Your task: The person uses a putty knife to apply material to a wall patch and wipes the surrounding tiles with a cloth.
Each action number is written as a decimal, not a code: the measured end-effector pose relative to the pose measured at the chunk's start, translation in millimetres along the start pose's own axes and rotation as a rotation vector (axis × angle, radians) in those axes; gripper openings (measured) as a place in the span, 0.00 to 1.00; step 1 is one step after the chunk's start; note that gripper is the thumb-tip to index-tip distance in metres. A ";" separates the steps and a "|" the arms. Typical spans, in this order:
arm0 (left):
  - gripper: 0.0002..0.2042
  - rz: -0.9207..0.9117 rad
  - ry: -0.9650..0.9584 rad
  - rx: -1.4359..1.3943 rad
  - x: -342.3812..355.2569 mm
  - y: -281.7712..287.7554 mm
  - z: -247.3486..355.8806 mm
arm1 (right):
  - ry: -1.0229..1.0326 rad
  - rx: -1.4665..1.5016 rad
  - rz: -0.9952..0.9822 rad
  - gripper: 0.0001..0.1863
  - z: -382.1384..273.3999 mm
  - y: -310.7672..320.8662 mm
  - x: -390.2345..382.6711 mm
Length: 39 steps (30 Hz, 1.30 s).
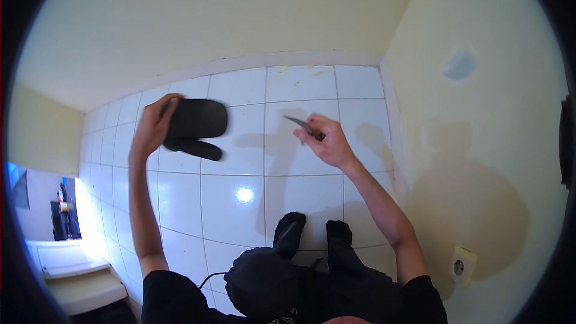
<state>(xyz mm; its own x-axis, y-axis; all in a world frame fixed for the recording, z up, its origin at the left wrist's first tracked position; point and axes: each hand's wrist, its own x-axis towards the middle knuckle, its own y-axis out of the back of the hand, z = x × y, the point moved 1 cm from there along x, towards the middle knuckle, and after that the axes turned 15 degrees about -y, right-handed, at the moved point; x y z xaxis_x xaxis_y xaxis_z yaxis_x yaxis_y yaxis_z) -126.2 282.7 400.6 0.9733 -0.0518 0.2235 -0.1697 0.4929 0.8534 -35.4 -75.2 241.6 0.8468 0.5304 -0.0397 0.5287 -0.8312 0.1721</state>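
Note:
My left hand (157, 125) grips a black mitt-like item (197, 119) with a wide rounded part and a narrower lobe below it, held in the air over the white tiled floor (234, 198). To its right, my right hand (321, 141) holds a small pointed dark metal tool (300, 123), knife-like, with its tip toward the left. The two held things are apart. My feet in dark socks (290, 225) rest on the tiles below, between my forearms.
Pale walls (270, 18) border the floor ahead and at right, where a power socket (462, 264) sits low. At far left, an opening shows a white counter-like ledge (63, 255) and various dark items (63, 219). A black bag-like object (261, 282) hangs at my front.

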 end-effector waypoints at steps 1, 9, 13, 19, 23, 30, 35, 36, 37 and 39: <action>0.16 -0.009 -0.003 -0.080 1.0 -5.8 6.9 | 0.013 -0.002 -0.026 0.11 -16.7 -7.0 12.5; 0.16 -0.120 -0.276 -0.300 19.9 -35.8 60.7 | -0.015 -0.395 -0.312 0.37 -38.6 16.1 75.9; 0.15 -0.172 -0.241 -0.142 6.9 -30.7 48.2 | -0.273 -0.281 -0.524 0.30 -44.1 30.5 70.0; 0.12 -0.169 -0.261 -0.004 -14.1 -11.2 10.6 | -0.399 -0.273 -0.565 0.24 -83.0 39.3 67.7; 0.10 -0.160 -0.231 0.013 -29.8 27.4 -20.4 | -0.296 -0.513 -0.368 0.20 -127.4 18.9 94.2; 0.12 0.403 -0.345 0.457 -45.8 108.5 -32.9 | 0.491 -0.416 0.152 0.13 -203.0 -44.4 119.6; 0.24 0.739 -0.519 0.413 -107.9 76.2 -34.6 | 0.416 -0.455 -0.096 0.11 -168.5 -81.7 91.0; 0.22 0.413 -0.133 0.012 -123.8 53.7 -35.2 | 0.243 -0.597 -0.339 0.10 -143.5 -80.7 95.2; 0.15 -0.123 0.100 0.034 -146.7 47.7 -57.6 | 0.114 -0.704 -0.494 0.10 -126.5 -93.7 94.2; 0.09 -0.379 0.160 -0.142 -157.1 18.8 -73.0 | -0.020 -0.833 -0.627 0.09 -106.0 -95.0 95.5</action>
<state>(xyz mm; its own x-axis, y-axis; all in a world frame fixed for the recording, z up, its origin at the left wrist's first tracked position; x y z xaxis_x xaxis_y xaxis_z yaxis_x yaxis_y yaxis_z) -271.1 363.5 347.2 0.9763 -0.1226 -0.1783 0.2163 0.5798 0.7856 -10.9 72.1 325.8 0.4389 0.8182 -0.3713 0.6728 -0.0254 0.7394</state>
